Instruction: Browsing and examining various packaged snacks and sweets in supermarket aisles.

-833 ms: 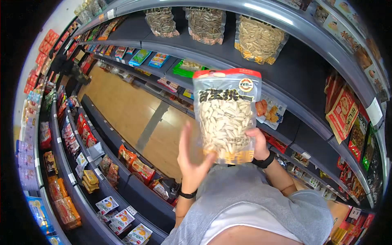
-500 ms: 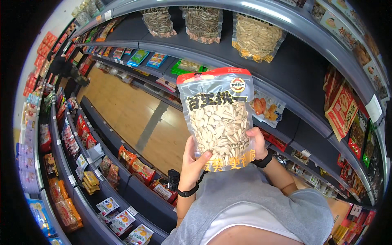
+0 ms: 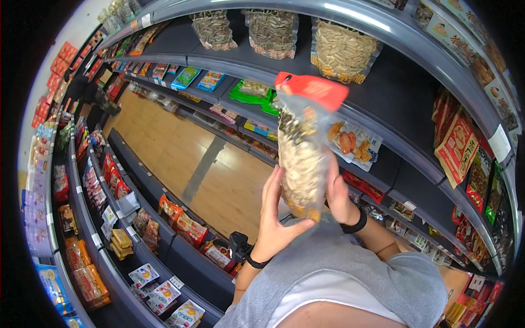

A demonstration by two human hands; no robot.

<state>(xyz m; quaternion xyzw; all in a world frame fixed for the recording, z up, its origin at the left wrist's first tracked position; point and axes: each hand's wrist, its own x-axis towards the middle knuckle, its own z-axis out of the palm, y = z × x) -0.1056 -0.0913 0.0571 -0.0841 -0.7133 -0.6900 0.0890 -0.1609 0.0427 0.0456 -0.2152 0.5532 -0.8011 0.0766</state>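
Observation:
A clear bag of sunflower seeds (image 3: 299,164) with a red top strip is between my two hands in front of my chest. It is turned edge-on to one side and smeared by motion, its top leaning to the right. My left hand (image 3: 274,227) grips the lower left side, thumb across the bottom edge. My right hand (image 3: 340,199) is closed against the lower right side; its fingertips are partly hidden and blurred. Both wrists carry black bands. Beyond the bag, a similar bag of pale seeds (image 3: 345,49) stands on the dark shelf (image 3: 391,95).
Two bags of darker seeds (image 3: 272,34) share the upper shelf. A pack with orange pieces (image 3: 353,143) lies lower down. At left, shelves hold snack packs (image 3: 163,296). Tan floor (image 3: 180,142) runs between the shelves, and a dark-clothed person (image 3: 87,90) is far left.
The bag has swung from facing me flat to edge-on, its red top moving up and right. My left hand has shifted right along with it.

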